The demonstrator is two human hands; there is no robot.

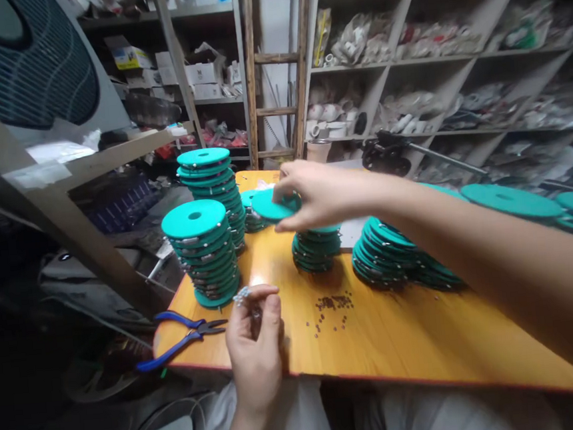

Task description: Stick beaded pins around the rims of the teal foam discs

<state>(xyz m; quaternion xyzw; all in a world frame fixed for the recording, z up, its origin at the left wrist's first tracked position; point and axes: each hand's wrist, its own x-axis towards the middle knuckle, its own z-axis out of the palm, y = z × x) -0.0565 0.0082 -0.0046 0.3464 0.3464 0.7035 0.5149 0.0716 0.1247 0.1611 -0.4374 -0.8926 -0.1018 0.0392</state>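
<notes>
My right hand (pixel 314 189) reaches across the table and grips a green foam disc (pixel 267 207) by its edge, thumb below and fingers on top. A short stack of green discs (pixel 314 253) stands under that hand. My left hand (pixel 255 351) is at the table's front edge, fingers curled in and thumb by the index finger; what lies inside the curl, if anything, is hidden. Pale beads (pixel 242 295) show at its index finger. To its left lie blue-handled pliers (pixel 177 338) with the jaws toward the hand. Small dark beads (pixel 334 302) are scattered to its right.
Two tall stacks of green discs, a front one (pixel 196 249) and a rear one (pixel 204 158), rise at the left. A leaning stack (pixel 383 253) and more discs (pixel 511 201) are on the right. Behind the yellow table (pixel 378 341) stand a wooden ladder (pixel 275 59) and filled shelves (pixel 433 58).
</notes>
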